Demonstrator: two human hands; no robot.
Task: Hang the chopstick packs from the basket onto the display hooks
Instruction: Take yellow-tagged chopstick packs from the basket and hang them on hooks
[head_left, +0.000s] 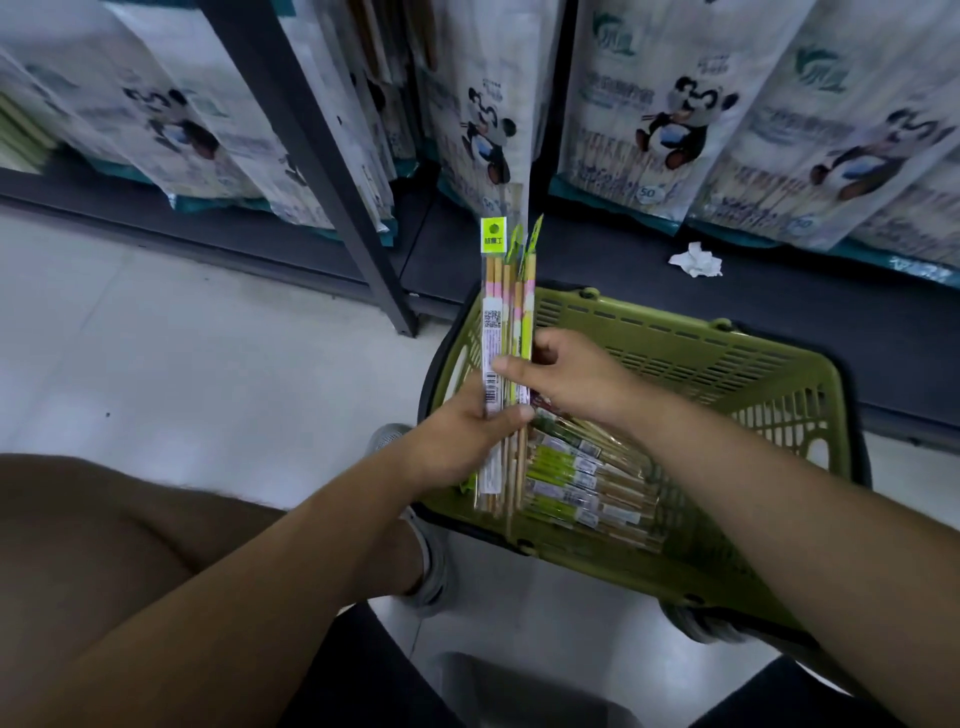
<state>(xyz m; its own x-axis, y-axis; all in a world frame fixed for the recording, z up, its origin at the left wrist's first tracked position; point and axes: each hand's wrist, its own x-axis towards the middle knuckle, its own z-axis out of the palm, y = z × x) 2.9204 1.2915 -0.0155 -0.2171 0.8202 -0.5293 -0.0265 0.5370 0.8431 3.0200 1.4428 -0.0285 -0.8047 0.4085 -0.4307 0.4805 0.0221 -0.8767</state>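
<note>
Chopstick packs, about three, stand gripped by left hand and right hand above one basket.

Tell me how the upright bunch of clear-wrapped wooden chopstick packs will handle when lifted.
Probably stiff: the clear-wrapped wooden chopstick packs stand straight above the left hand. Likely light, since fingers alone hold several. The glossy wrappers may slide and fan apart; their tops splay.

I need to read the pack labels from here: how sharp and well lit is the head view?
Head view: held chopstick packs and basket fairly sharp, print too small to read; panda bags behind blurred; wide-angle lens tilts the shelf post; light dim, flat, no glare.
</note>
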